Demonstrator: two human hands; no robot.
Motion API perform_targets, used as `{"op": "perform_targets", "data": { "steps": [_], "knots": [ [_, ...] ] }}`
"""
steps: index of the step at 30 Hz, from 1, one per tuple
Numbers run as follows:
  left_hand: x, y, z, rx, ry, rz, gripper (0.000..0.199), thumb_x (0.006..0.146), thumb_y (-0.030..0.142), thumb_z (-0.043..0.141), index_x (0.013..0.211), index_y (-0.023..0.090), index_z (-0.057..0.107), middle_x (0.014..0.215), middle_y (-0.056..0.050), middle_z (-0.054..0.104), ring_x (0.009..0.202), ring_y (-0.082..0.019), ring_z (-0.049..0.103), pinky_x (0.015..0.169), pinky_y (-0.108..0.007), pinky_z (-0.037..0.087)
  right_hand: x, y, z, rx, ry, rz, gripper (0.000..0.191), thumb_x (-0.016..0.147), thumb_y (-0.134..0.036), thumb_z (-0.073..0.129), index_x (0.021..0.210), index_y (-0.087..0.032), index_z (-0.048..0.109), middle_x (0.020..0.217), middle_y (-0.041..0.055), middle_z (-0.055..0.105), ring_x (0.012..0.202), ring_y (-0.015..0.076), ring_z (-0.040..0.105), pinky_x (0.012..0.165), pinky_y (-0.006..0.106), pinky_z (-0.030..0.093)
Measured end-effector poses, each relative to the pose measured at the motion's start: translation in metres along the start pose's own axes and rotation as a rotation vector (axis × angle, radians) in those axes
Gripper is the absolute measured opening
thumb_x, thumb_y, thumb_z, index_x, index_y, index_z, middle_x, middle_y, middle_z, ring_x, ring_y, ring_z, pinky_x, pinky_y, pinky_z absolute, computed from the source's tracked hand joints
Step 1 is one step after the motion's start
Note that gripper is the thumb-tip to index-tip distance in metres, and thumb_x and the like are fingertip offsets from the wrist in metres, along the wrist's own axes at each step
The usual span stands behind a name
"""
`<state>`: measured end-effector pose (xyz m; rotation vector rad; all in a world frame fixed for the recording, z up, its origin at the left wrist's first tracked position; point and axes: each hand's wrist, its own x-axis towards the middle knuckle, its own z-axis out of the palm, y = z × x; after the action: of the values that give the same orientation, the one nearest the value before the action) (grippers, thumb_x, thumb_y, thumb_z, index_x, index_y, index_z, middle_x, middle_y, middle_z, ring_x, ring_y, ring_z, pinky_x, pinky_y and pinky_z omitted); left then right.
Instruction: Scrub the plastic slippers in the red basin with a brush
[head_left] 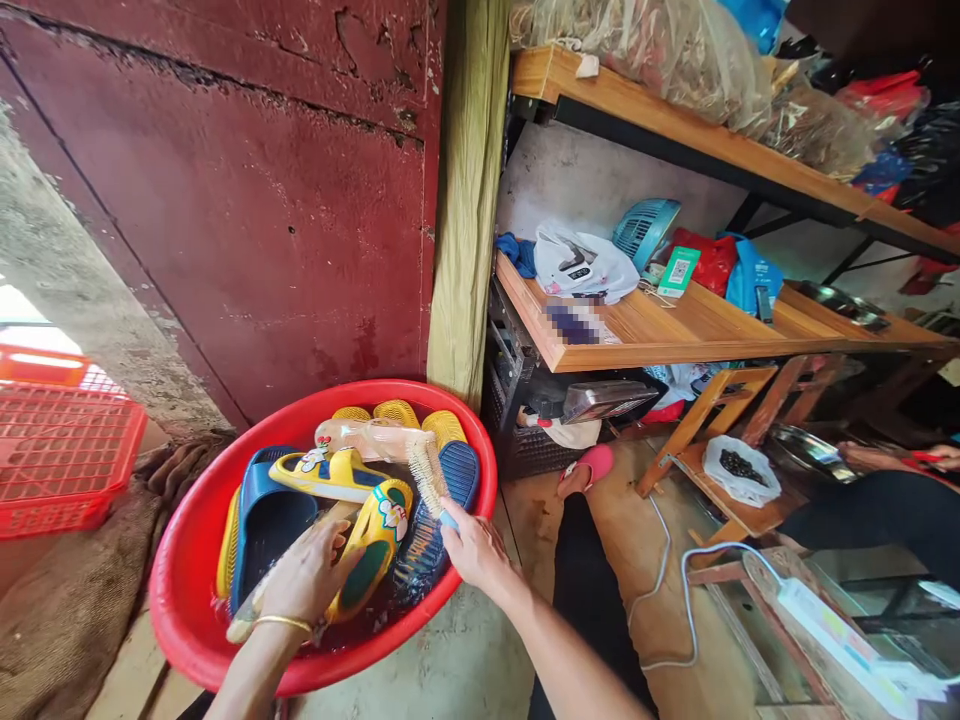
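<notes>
Fingers of the right hand [478, 545] are closed round the pale blue handle of a brush [426, 475], whose head reaches over the near end of the clear slipper [375, 440]; whether the bristles touch it, I cannot tell. The left hand [304, 570] lies palm down over the slippers, fingers bent beside the front yellow slipper [386, 535]; I cannot tell whether it grips that one or only rests there.

Around both hands, the slippers sit heaped in a basin [180, 640] with dark water. Another yellow slipper [326, 473] lies across the middle, a large blue slipper [259, 540] stands at the left, a second blue slipper [459, 475] lies under the right-hand rim, and more yellow ends poke up along the far rim.

Scrubbing the slippers seems to be the step in hand. The next move, I judge, calls for the left hand to steady one slipper, sole or strap outward, so that the bristles can press on it.

Past the basin stand a maroon door [300, 220] behind, a red crate [67, 440] to the left, and a counter [675, 345] to the right carrying a fan [646, 232].
</notes>
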<state>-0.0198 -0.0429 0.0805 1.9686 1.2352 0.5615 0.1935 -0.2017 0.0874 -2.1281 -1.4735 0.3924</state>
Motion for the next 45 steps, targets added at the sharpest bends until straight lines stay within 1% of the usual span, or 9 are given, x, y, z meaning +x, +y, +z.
{"op": "perform_targets", "data": {
  "steps": [5,8,10,16,25,30,36,39,45],
  "knots": [
    [0.004,-0.009,0.034,0.086,-0.097,-0.029,0.026,0.055,0.021,0.073,0.065,0.026,0.05,0.079,-0.012,0.067,0.107,-0.04,0.063,0.105,-0.051,0.036,-0.002,-0.004,0.002,-0.051,0.005,0.006,0.051,0.097,-0.027,0.046,0.149,-0.025,0.048,0.12,0.0065,0.074,0.106,0.0214,0.07,0.098,0.032,0.051],
    [0.01,-0.011,0.044,0.235,-0.148,-0.064,0.019,0.065,0.022,0.067,0.062,0.025,0.049,0.079,-0.015,0.069,0.107,-0.038,0.066,0.104,-0.05,0.038,-0.002,-0.001,0.001,-0.038,0.012,-0.009,0.051,0.097,-0.027,0.045,0.148,-0.025,0.049,0.121,0.006,0.074,0.105,0.0205,0.071,0.098,0.031,0.051],
    [0.014,-0.012,0.046,0.408,-0.197,-0.092,0.01,0.075,0.024,0.059,0.065,0.022,0.056,0.087,-0.019,0.073,0.107,-0.037,0.068,0.099,-0.048,0.043,-0.002,0.001,0.002,-0.023,0.027,-0.021,0.051,0.097,-0.026,0.045,0.147,-0.023,0.05,0.12,0.0067,0.074,0.104,0.0209,0.071,0.097,0.031,0.052],
    [0.022,-0.01,0.036,0.58,-0.222,-0.171,0.037,0.09,0.027,0.037,0.087,0.013,0.072,0.104,-0.026,0.075,0.102,-0.036,0.071,0.088,-0.044,0.05,-0.003,0.004,0.007,0.025,0.08,-0.049,0.051,0.096,-0.025,0.042,0.145,-0.021,0.052,0.127,0.0094,0.07,0.105,0.0248,0.071,0.097,0.036,0.053],
    [0.009,0.008,-0.005,0.579,-0.028,-0.016,0.044,0.096,0.045,0.032,0.101,0.022,0.069,0.104,-0.012,0.077,0.095,-0.028,0.072,0.072,-0.032,0.048,-0.002,0.011,0.014,0.083,0.153,-0.058,0.05,0.095,-0.025,0.043,0.143,-0.019,0.055,0.121,0.011,0.073,0.1,0.0244,0.073,0.093,0.036,0.055],
    [0.011,0.003,0.0,0.49,0.287,0.118,0.042,0.096,0.043,0.033,0.094,0.017,0.066,0.097,-0.014,0.075,0.09,-0.027,0.071,0.07,-0.031,0.047,-0.002,0.014,0.016,0.11,0.168,-0.061,0.05,0.096,-0.026,0.043,0.144,-0.017,0.053,0.12,0.011,0.073,0.103,0.0234,0.072,0.095,0.034,0.054],
    [0.021,-0.001,0.01,0.313,0.657,0.274,0.035,0.096,0.036,0.038,0.107,0.013,0.062,0.095,-0.014,0.072,0.087,-0.025,0.068,0.077,-0.033,0.05,-0.003,0.011,0.012,0.084,0.138,-0.049,0.049,0.096,-0.025,0.043,0.144,-0.018,0.054,0.12,0.0092,0.074,0.1,0.0227,0.073,0.095,0.033,0.054],
    [0.021,0.002,0.009,0.244,0.683,0.268,0.029,0.092,0.033,0.043,0.107,0.016,0.06,0.096,-0.012,0.07,0.087,-0.024,0.067,0.079,-0.033,0.051,-0.004,0.009,0.01,0.05,0.12,-0.036,0.05,0.095,-0.024,0.044,0.144,-0.017,0.054,0.116,0.0103,0.075,0.097,0.0238,0.074,0.092,0.033,0.054],
    [0.016,0.012,0.01,0.105,0.608,0.173,0.024,0.083,0.031,0.047,0.099,0.019,0.059,0.091,-0.009,0.068,0.085,-0.024,0.066,0.078,-0.036,0.051,-0.004,0.012,0.017,0.073,0.138,-0.018,0.052,0.096,-0.026,0.045,0.147,-0.021,0.05,0.115,0.0089,0.075,0.097,0.0246,0.073,0.093,0.036,0.054]
  ]
}}
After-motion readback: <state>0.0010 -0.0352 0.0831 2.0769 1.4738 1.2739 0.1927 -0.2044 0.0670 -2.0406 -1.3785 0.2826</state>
